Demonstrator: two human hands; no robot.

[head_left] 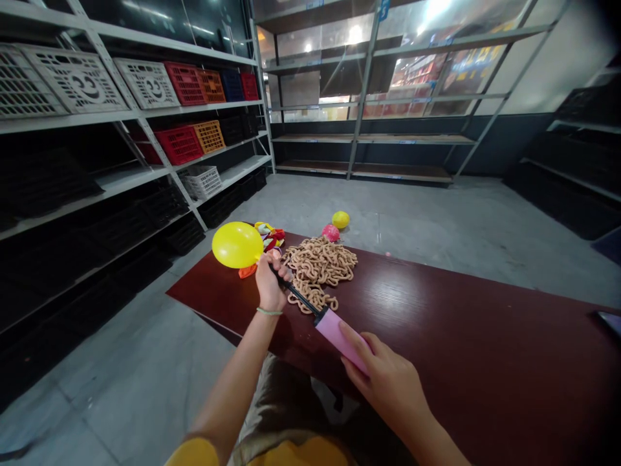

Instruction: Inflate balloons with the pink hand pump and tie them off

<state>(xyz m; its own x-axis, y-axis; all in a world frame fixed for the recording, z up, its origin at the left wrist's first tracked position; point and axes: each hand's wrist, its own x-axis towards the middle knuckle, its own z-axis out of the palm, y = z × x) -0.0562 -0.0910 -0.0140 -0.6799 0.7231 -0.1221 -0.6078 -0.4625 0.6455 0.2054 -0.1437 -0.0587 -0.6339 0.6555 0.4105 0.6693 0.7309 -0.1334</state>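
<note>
My left hand (270, 283) is closed around the neck of a partly inflated yellow balloon (237, 244), pinching it onto the black nozzle end of a hand pump. My right hand (388, 378) grips the pump's pink barrel (339, 333), with the black rod (298, 296) drawn out between the two hands. Both hands hover over the left part of a dark red-brown table (436, 323). Just beyond my left hand lies a heap of tan chain-like links (320, 265), and beside it a small pile of uninflated coloured balloons (270, 236).
A yellow balloon (340, 219) and a pink balloon (330, 232) rest on the grey floor beyond the table. Metal shelves with white, red and orange baskets (179, 142) line the left side. More shelving (369, 136) stands at the back. A dark flat object (610, 320) lies at the table's right edge.
</note>
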